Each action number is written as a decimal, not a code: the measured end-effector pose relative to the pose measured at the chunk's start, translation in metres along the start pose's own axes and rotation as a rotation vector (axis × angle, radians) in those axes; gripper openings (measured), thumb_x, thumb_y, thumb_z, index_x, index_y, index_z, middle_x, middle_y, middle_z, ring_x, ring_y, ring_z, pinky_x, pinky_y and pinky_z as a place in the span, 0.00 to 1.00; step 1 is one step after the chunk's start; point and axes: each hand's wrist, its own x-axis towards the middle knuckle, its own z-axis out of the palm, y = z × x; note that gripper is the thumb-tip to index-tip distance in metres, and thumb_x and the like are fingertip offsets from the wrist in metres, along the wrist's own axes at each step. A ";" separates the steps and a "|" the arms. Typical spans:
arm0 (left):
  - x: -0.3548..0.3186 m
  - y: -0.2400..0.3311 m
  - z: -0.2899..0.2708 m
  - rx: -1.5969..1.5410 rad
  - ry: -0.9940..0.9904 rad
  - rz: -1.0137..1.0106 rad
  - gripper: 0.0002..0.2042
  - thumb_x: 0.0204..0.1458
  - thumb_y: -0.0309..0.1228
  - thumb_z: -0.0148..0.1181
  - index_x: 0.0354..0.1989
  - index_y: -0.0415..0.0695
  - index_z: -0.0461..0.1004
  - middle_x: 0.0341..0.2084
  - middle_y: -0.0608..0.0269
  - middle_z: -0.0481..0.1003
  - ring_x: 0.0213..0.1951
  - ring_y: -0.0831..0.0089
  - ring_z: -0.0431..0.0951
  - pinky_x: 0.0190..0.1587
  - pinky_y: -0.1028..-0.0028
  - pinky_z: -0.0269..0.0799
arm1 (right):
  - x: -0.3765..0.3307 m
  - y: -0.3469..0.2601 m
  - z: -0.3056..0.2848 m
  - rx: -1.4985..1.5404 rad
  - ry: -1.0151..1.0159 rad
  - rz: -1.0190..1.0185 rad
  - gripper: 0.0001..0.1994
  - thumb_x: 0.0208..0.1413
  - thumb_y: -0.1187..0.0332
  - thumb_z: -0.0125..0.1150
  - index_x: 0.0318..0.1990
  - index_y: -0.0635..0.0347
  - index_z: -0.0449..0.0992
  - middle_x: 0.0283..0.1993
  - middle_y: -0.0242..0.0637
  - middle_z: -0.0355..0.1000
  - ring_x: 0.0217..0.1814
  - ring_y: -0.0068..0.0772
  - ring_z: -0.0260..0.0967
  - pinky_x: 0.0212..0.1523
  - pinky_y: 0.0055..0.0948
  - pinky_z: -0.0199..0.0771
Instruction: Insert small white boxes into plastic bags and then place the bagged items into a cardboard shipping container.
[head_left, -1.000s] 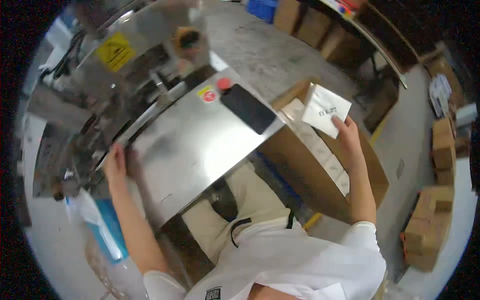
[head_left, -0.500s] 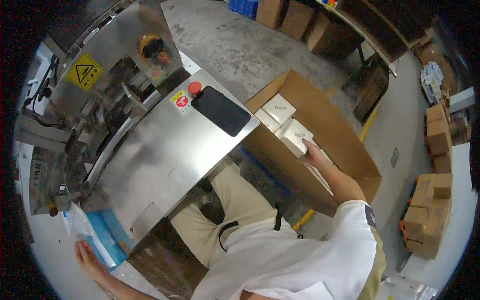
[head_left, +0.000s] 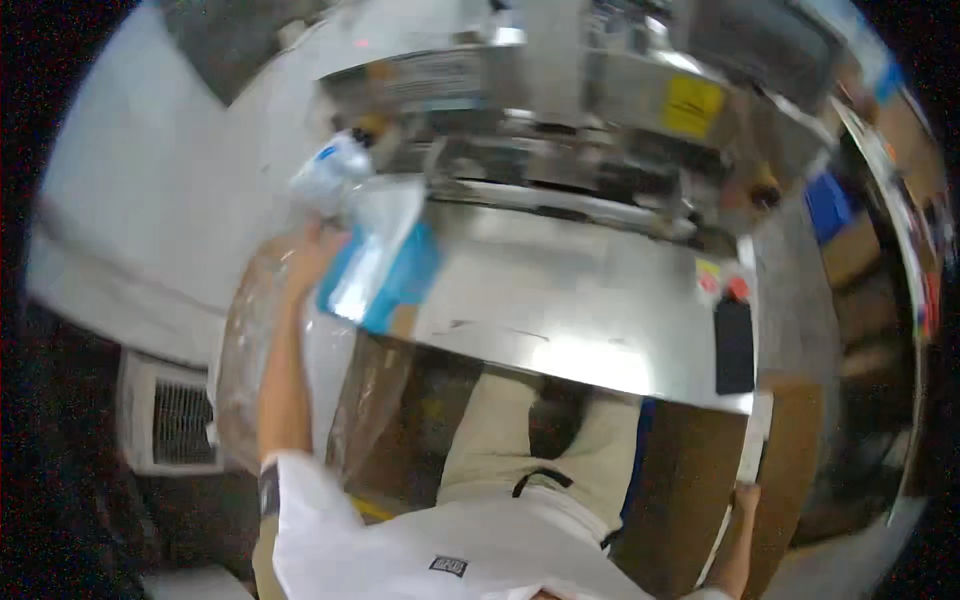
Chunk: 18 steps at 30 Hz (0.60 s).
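At the left end of the steel machine table [head_left: 490, 290], my left hand [head_left: 318, 245] is beside a blue holder-like object [head_left: 415, 262] with clear plastic film or bags [head_left: 375, 250] on it. A white and blue plastic piece [head_left: 335, 165] lies just beyond that hand. Motion smears its fingers, so its grip cannot be made out. Low on the right, my right hand [head_left: 745, 497] reaches into a cardboard box [head_left: 790, 450] beside the table. It touches or lies over a row of white packs [head_left: 752, 440]; its fingers are too blurred to read.
Along the table's far side runs a metal machine [head_left: 560, 150] with a yellow warning label [head_left: 692, 105]. A black phone [head_left: 734, 347] lies at the right end, near a red button [head_left: 738, 288]. A large clear plastic bag [head_left: 255, 350] hangs at the left, near a vented white unit [head_left: 180, 420].
The view has swung left, bringing the machine front and blue object toward the middle. My left hand has reached farther forward beside the film. My right hand stays down in the box.
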 end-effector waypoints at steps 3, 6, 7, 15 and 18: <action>0.025 0.056 0.024 -0.142 -0.054 0.013 0.45 0.41 0.53 0.72 0.61 0.32 0.64 0.53 0.44 0.73 0.57 0.57 0.73 0.58 0.63 0.68 | 0.006 -0.016 -0.007 0.292 -0.099 0.387 0.21 0.60 0.54 0.58 0.51 0.63 0.72 0.44 0.48 0.73 0.47 0.48 0.70 0.48 0.53 0.68; 0.046 0.052 0.037 -0.305 -0.068 -0.048 0.31 0.46 0.48 0.71 0.52 0.35 0.75 0.43 0.52 0.79 0.45 0.67 0.77 0.50 0.69 0.71 | 0.008 -0.030 -0.045 0.306 0.038 0.331 0.21 0.59 0.54 0.61 0.43 0.68 0.73 0.44 0.49 0.73 0.46 0.47 0.70 0.49 0.50 0.68; 0.045 0.046 0.053 -0.514 -0.050 -0.053 0.26 0.48 0.46 0.70 0.47 0.37 0.79 0.39 0.56 0.80 0.41 0.71 0.78 0.47 0.71 0.72 | -0.002 -0.027 -0.068 0.251 0.111 0.289 0.21 0.58 0.55 0.62 0.40 0.70 0.73 0.44 0.48 0.73 0.44 0.45 0.70 0.48 0.47 0.69; 0.030 0.089 0.030 -0.555 0.516 0.083 0.15 0.52 0.38 0.68 0.38 0.38 0.78 0.31 0.63 0.80 0.35 0.79 0.75 0.39 0.75 0.71 | 0.053 -0.315 -0.212 0.673 0.589 0.040 0.10 0.63 0.68 0.56 0.40 0.70 0.75 0.33 0.36 0.72 0.35 0.24 0.68 0.38 0.28 0.70; -0.005 0.167 -0.006 -0.471 0.406 0.197 0.13 0.51 0.34 0.68 0.40 0.40 0.76 0.32 0.59 0.79 0.34 0.70 0.78 0.40 0.70 0.73 | 0.078 -0.409 -0.254 0.730 0.534 -0.135 0.18 0.60 0.72 0.60 0.55 0.70 0.71 0.53 0.46 0.75 0.51 0.32 0.72 0.54 0.31 0.72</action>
